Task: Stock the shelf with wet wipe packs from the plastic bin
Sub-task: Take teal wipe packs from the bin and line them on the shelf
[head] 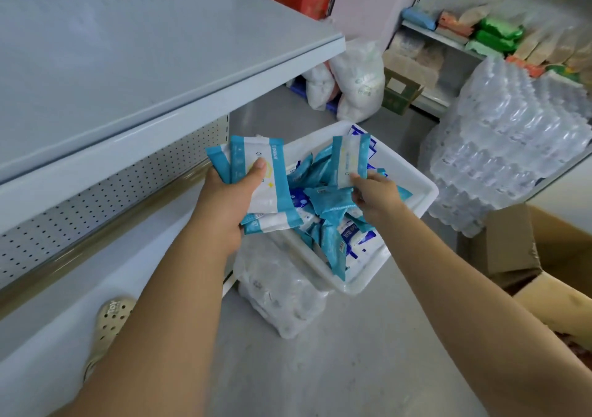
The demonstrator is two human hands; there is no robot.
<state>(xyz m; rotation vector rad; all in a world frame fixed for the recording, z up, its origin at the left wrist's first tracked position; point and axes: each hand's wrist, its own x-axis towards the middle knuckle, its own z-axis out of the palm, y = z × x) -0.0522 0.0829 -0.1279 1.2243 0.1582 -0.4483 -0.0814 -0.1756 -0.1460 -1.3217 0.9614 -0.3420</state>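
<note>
Head view: left hand (229, 202) grips several packs (266, 173); right hand (374, 195) pinches one pack (350, 160) above the bin (419, 186), shelf (160, 64) at ten o'clock.

The left rim of the plastic bin (427, 189) is hidden behind the stack of packs (272, 189), which also covers the fingers of the left hand (227, 202). The right hand (374, 195) has its fingers behind a single pack (350, 158). The print on the packs is too small to read. Right of the bin, a cardboard box (512, 240) is cut off by the frame edge.
</note>
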